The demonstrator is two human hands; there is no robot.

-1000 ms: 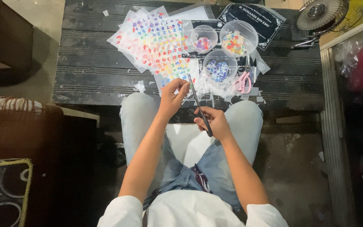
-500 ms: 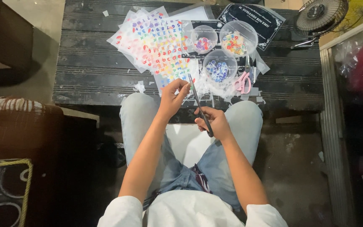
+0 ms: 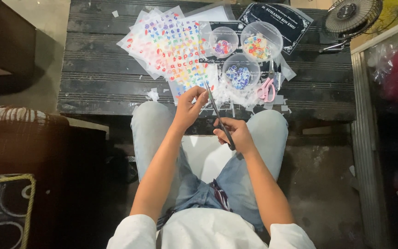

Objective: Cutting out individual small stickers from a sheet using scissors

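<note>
The right hand [image 3: 236, 133] is closed around the dark handles of a pair of scissors [image 3: 218, 115], and the blades run up and slightly left from that grip, their tips ending just beside the fingertips of the left hand [image 3: 189, 107]. The long axis of the scissors is thus steeply upright in the head view, leaning toward the left hand. The left hand pinches something small and pale at the blade tips, likely a scrap of sticker film; it is too small to tell for sure, and whether the blades are parted cannot be told either.

Taking the scissors as the mark: just beyond their tips lies a spread of clear sheets with coloured letter stickers [image 3: 176, 44], on a dark slatted table [image 3: 97, 78]. Beyond and to the right of the tips stand three round clear tubs of coloured bits [image 3: 240, 74], with small pink scissors [image 3: 267, 90] beside the nearest tub. White offcuts litter the table edge. Below the scissors are the person's jeans-clad knees. Far right of the tips, a small fan [image 3: 351, 18] sits at the table's corner.
</note>
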